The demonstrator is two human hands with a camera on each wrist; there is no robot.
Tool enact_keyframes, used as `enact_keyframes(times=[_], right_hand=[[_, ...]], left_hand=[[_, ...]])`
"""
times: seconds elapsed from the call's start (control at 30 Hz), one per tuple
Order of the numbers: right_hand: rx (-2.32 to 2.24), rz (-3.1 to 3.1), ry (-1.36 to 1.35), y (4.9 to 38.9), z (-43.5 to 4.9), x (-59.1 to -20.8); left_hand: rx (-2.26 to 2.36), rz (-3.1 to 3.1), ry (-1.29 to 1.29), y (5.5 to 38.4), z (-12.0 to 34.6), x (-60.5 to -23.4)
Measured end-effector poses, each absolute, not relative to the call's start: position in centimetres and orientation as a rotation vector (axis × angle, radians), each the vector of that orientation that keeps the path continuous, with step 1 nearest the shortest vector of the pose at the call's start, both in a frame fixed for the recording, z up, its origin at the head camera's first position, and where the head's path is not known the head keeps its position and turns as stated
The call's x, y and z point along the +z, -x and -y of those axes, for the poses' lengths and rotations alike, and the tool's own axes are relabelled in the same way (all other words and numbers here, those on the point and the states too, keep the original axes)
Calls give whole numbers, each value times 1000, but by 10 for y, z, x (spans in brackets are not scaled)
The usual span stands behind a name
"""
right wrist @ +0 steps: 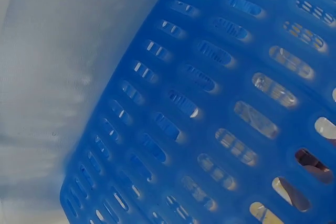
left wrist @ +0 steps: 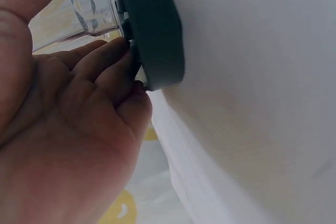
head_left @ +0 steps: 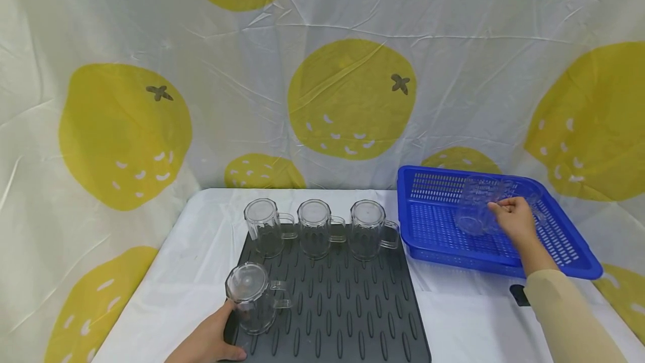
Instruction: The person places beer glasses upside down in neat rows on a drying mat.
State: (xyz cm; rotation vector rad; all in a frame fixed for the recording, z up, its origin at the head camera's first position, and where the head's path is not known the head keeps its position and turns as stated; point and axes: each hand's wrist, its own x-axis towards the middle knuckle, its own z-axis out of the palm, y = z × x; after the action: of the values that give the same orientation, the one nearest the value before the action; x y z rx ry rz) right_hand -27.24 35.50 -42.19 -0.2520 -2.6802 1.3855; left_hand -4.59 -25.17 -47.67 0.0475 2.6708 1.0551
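My left hand (head_left: 206, 338) rests at the left edge of the dark ribbed mat (head_left: 353, 301), thumb over its surface. Its fingertips (left wrist: 139, 85) touch the mat's side in the left wrist view. Right by that hand stands a clear glass mug (head_left: 254, 301), handle to the right. Over the blue slotted basket (head_left: 428, 251), my right hand (head_left: 516, 220) pinches another clear glass mug (head_left: 471, 212) at its right side. The right wrist view shows the basket's slotted side (right wrist: 205, 93), with the hand mostly hidden behind it.
Along the mat's back edge stand three more glass mugs, a left one (head_left: 267, 228), a middle one (head_left: 314, 231) and a right one (head_left: 367, 231). A white cloth (head_left: 166, 273) covers the table. A small black object (head_left: 519, 294) shows beside the right sleeve. Behind hangs a fruit-patterned curtain (head_left: 232, 88).
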Motion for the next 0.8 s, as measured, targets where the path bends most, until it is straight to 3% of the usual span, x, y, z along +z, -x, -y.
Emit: enact_keyframes(times=[0.8], right_hand=[[1408,2474,275,258,-351,-415]], left_hand=[[1071,-2656,-22,46,250,-476]])
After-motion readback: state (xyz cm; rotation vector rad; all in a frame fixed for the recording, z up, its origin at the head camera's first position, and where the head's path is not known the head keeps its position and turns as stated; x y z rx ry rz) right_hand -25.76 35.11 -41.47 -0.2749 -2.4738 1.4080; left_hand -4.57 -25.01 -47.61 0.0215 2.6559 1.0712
